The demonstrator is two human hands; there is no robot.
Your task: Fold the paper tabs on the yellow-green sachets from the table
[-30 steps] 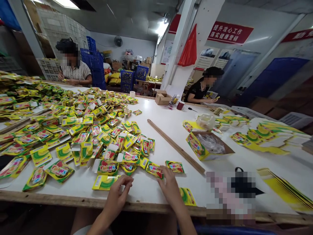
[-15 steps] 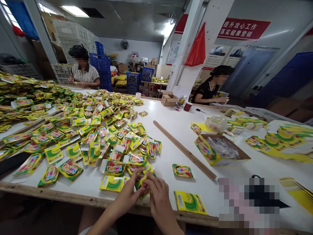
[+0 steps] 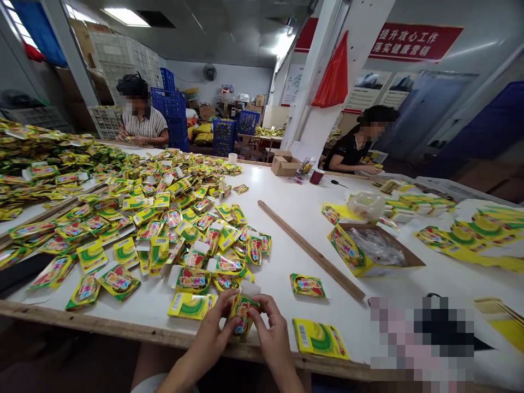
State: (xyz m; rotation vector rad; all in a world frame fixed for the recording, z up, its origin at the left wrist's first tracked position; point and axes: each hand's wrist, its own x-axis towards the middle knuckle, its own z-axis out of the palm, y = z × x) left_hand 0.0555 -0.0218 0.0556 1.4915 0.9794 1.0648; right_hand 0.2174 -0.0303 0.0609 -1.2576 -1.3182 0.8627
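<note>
Between both hands, just above the table's front edge, is a small yellow-green printed carton (image 3: 244, 313) with its white flap standing up at the top. My left hand (image 3: 216, 325) grips its left side, thumb on the printed face. From the right, my right hand (image 3: 271, 323) closes on it with the thumb on the face too. One yellow carton (image 3: 190, 304) lies just left of my hands. Two more, a carton with its printed front up (image 3: 307, 285) and a carton with a barcode (image 3: 320, 338), lie to the right.
A large heap of similar cartons (image 3: 176, 218) covers the table's left side. A wooden strip (image 3: 311, 251) lies diagonally in the middle. Right of it stands an open display box (image 3: 374, 248) with clear plastic bags. Two co-workers, one in a striped shirt (image 3: 145, 128), sit across the table.
The carton in my hands has been raised and turned more upright, so its printed face and white top flap now show. Both hands have shifted slightly. The view has swung a little left.
</note>
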